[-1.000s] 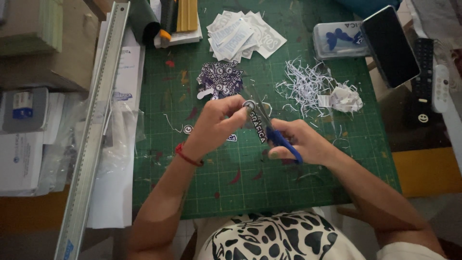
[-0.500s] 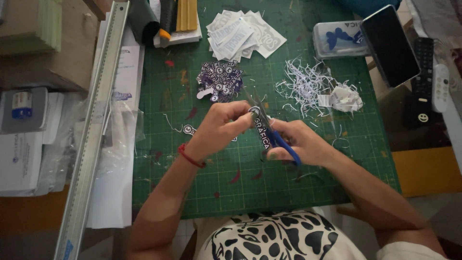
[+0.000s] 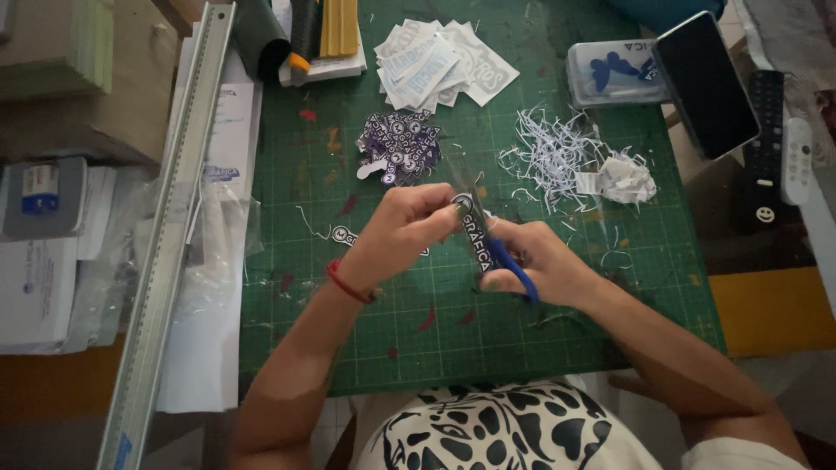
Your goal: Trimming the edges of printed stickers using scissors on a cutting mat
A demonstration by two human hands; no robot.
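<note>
Hidden and cut off
The right hand (image 3: 542, 265) covers the blue scissors' (image 3: 509, 265) handles; the metal ruler (image 3: 165, 235) runs past the bottom edge.

metal ruler (image 3: 165, 235), phone (image 3: 705, 84), paper shreds (image 3: 557, 157)

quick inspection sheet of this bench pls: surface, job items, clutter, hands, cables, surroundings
Surface: green cutting mat with a grid, flecked with small scraps.
Job's things: dark printed strip; blue-handled scissors.
Clutter: pile of cut dark stickers, white printed slips, white paper shreds, clear plastic box, phone.
Hands: left hand pinches the strip; right hand holds the scissors against it.
Cables: nothing seen.
Surroundings: long metal ruler on the left, two remotes on the right.
</note>
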